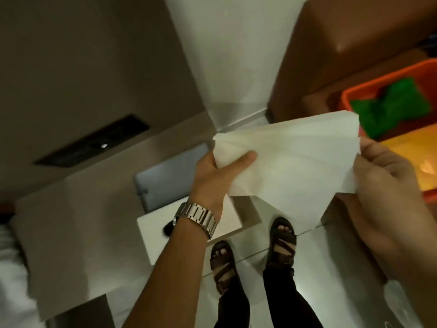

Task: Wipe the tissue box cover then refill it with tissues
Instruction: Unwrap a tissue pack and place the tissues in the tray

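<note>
A stack of white tissues [290, 162] is fanned out in the air at mid-frame, above the floor. My left hand [212, 178], with a metal watch on the wrist, grips its left edge with the thumb on top. My right hand [387, 183] pinches its right edge. Below the left wrist stands a white box [156, 233] with a dark oval opening partly hidden by my arm; it may be the tissue box cover.
An orange tray [354, 93] holding a green cloth [390, 105] sits at the right beside a brown surface [354, 31]. A grey tablet-like object [170, 176] lies behind the white box. My sandalled feet [281, 242] stand on pale floor tiles. White bedding is at the far left.
</note>
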`<state>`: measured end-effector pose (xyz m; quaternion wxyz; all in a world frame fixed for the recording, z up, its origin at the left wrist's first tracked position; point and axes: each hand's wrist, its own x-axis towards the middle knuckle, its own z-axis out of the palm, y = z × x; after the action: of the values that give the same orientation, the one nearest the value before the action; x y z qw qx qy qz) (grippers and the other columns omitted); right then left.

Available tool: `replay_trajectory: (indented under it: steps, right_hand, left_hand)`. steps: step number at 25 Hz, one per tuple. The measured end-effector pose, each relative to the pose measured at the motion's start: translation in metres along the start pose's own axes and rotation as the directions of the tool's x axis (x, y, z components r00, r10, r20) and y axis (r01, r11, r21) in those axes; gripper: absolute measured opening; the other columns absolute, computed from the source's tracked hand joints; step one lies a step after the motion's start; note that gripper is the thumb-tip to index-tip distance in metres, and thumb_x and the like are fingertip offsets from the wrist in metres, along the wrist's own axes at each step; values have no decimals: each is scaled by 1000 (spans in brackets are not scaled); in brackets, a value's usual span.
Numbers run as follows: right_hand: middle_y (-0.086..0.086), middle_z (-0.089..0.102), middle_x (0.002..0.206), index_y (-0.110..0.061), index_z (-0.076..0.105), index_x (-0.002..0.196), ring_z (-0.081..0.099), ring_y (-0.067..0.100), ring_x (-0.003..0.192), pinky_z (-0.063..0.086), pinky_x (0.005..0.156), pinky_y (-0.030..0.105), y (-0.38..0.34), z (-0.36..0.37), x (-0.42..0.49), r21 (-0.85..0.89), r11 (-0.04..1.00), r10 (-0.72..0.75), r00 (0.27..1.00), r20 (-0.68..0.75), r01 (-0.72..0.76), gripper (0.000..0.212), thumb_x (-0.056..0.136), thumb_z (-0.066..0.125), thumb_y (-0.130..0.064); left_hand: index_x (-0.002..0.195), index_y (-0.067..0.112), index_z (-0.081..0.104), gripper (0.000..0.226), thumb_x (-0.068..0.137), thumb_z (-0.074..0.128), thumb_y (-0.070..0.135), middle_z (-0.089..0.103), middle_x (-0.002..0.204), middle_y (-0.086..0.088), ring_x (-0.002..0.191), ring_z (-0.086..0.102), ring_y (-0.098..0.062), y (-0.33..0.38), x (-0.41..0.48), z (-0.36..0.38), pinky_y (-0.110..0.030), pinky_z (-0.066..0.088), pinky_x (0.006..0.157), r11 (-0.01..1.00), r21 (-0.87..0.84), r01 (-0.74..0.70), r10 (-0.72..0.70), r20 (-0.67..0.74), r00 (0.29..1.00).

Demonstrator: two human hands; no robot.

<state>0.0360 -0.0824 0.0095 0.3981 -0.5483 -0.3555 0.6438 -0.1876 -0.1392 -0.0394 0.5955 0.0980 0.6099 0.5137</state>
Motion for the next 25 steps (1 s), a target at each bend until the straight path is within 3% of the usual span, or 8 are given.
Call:
replay_trajectory:
  steps: [3,6,8,10,14,17,22,25]
  right_hand:
    - [-5,78,105,-32,77,101,76,14,93,62,68,31,38,56,-11,-191,959,237,963,127,-210,29,103,51,-22]
    - [-11,78,99,-37,75,100,75,6,89,64,69,35,72,89,-16,-268,893,420,882,213,-361,20,94,58,-46]
    - [-18,75,101,-37,69,109,72,2,93,61,68,26,92,111,-17,-405,864,447,827,341,-300,37,75,71,-54]
    - [-18,73,105,-37,66,114,70,4,98,61,73,25,111,128,-13,-525,825,443,819,365,-212,46,71,81,-41]
    - [-6,72,115,-25,66,121,69,12,104,60,74,24,135,161,11,-567,804,422,842,337,-176,41,83,78,-16]
    - [-5,70,114,-22,66,120,68,14,104,60,70,22,150,182,35,-639,760,403,859,315,-122,35,87,76,-16]
    - [1,68,122,-16,64,124,66,21,108,61,72,30,165,204,76,-757,644,404,888,218,-107,41,85,78,-18]
    - [5,67,122,-15,65,122,65,25,108,58,66,28,173,209,89,-838,543,334,930,155,-55,42,84,80,-22]
  left_hand:
    - [104,21,74,42,66,90,26,78,102,0,93,74,-20,-19,-22,-73,-41,61,72,999,27,28,-21,-211,977]
    - [100,23,74,39,64,90,28,78,96,4,88,75,-17,-34,-38,-129,-45,62,73,997,42,67,-46,-379,924]
    - [101,22,73,40,65,90,25,78,94,6,85,75,-14,-40,-43,-154,-41,62,70,997,35,69,-46,-440,897]
    - [103,21,73,39,67,89,23,78,94,8,84,74,-12,-43,-42,-174,-32,61,63,998,30,46,-26,-480,877]
    - [109,18,72,32,79,81,23,77,102,0,91,74,-18,-44,-26,-204,-36,61,72,998,16,57,-40,-520,853]
    - [99,21,73,12,90,70,15,76,98,1,89,73,-16,-44,-4,-222,-36,59,78,994,35,99,-68,-508,859]
    - [103,16,68,15,88,68,13,71,102,-4,95,69,-22,-45,42,-226,-39,57,82,976,173,134,-15,-561,828]
    - [93,19,65,7,88,67,14,68,92,-1,91,68,-24,-46,60,-223,-36,56,76,958,226,177,-15,-575,818]
